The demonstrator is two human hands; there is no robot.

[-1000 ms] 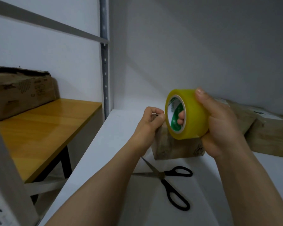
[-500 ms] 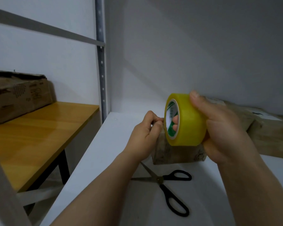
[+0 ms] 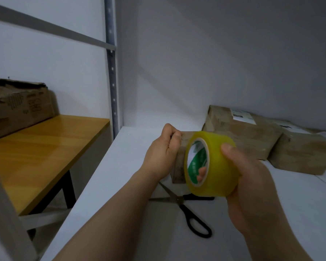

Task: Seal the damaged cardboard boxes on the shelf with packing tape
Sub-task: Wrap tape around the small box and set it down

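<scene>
While right hand (image 3: 252, 185) grips tape roll (image 3: 215, 166) and left hand (image 3: 163, 149) curls its fingers on something I can't make out, slack tape could stick to itself.

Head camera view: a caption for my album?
Right hand grips yellow tape roll, left hand pinches its end, cardboard boxes behind.
</scene>
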